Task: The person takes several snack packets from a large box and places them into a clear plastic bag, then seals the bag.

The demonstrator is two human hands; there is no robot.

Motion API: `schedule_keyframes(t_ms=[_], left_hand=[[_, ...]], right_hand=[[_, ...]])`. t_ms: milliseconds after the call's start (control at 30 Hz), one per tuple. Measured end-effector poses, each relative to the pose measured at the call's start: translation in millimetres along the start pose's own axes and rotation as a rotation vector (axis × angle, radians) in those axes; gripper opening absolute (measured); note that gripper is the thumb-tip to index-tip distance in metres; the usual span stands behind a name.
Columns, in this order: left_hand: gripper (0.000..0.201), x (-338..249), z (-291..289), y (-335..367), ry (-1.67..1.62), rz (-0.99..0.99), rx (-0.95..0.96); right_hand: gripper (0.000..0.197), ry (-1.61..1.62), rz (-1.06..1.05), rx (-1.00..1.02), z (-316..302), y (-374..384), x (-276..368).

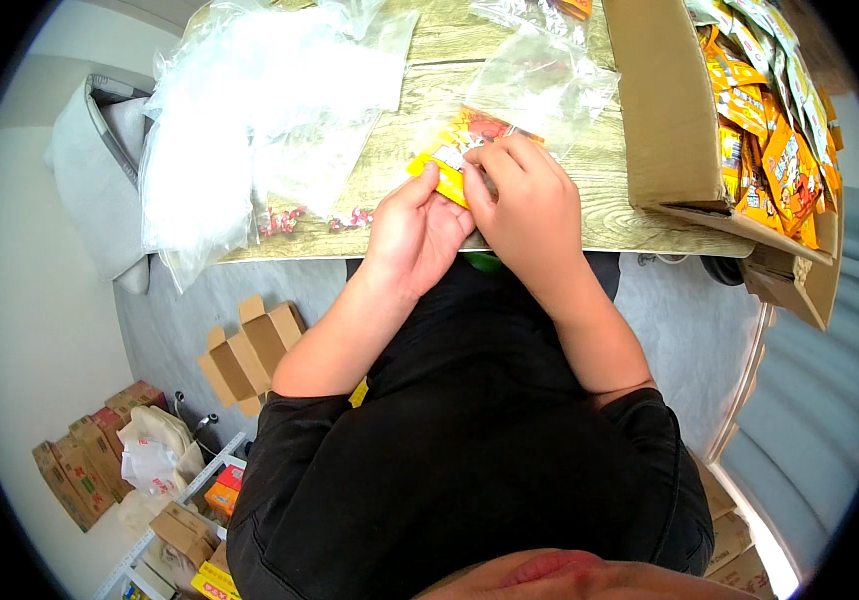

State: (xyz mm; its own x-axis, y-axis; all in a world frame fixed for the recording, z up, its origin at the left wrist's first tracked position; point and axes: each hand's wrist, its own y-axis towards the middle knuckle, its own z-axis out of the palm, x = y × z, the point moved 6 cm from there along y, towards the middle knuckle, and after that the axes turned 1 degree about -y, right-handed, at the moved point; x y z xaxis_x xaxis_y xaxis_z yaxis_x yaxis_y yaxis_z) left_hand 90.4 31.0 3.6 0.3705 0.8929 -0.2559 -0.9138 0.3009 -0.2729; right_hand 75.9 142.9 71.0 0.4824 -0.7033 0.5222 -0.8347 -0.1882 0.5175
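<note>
A small yellow and orange snack packet (452,188) is between my two hands, just above the near edge of the table. My left hand (410,232) is palm up, its thumb on the packet's left end and its fingers beneath. From the right, my right hand (530,200) closes its thumb and fingers on the packet's other side. A red and orange printed part (482,128) shows just beyond the fingers; I cannot tell whether it is a second packet. Past it, a clear plastic bag (540,85) lies crumpled on the table, touching or partly covering that printed part.
Many clear plastic bags (260,110) are heaped at the table's left and hang over its near edge. An open cardboard box (665,110) at the right holds orange packets (790,165) and pale green ones. An open carton (250,350) lies on the floor below the table (605,230).
</note>
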Motion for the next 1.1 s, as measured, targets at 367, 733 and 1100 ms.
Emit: schedule_keyframes(t_ms=[367,733,1100], left_hand=[[0.034,26,-8,46,-0.070,-0.235,0.049],[0.032,25,19,86,0.381,-0.150,-0.025],[0.019,-45,155,-2,1.542,0.806,0.123]], right_hand=[[0.009,0.039,-0.043,-0.049,-15,-8,2],[0.012,0.176,0.075,-0.076,-28,-15,-24],[0.013,0.035,0.025,-0.119,-35,-12,-45]])
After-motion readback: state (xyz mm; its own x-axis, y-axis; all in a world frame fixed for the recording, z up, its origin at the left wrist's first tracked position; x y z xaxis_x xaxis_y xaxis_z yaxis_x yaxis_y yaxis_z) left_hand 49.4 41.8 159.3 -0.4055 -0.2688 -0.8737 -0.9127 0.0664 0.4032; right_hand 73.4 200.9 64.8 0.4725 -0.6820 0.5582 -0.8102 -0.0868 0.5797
